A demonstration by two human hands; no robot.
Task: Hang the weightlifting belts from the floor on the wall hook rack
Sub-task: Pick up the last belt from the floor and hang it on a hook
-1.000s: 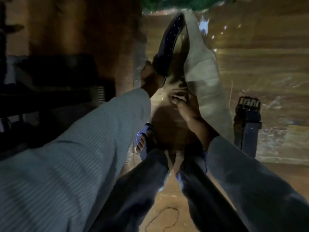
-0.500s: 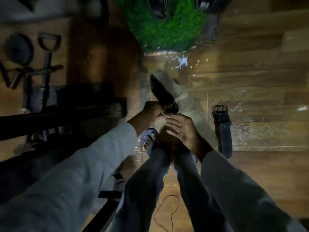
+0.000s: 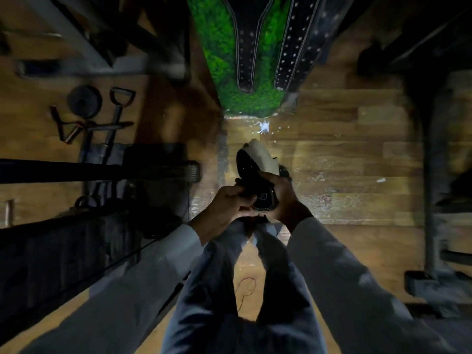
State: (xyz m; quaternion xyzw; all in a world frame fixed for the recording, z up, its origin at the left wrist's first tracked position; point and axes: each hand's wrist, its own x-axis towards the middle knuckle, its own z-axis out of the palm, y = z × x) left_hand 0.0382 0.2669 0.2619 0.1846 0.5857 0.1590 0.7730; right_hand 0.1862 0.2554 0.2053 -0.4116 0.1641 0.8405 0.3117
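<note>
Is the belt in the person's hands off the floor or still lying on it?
Off the floor: both the left hand and right hand grip the belt.

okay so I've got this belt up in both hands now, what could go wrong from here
The belt is bunched between your left hand and right hand, so a loose end could slip out and drop. Two hanging belts already crowd the green wall panel; yours might knock them. A thin cord lies by your feet.

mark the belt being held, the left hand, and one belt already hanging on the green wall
held belt [image 3: 264,199]: head view, dark rounded end.
left hand [image 3: 227,204]: head view, back of hand.
hanging belt [image 3: 293,54]: head view, studded strap.
</note>
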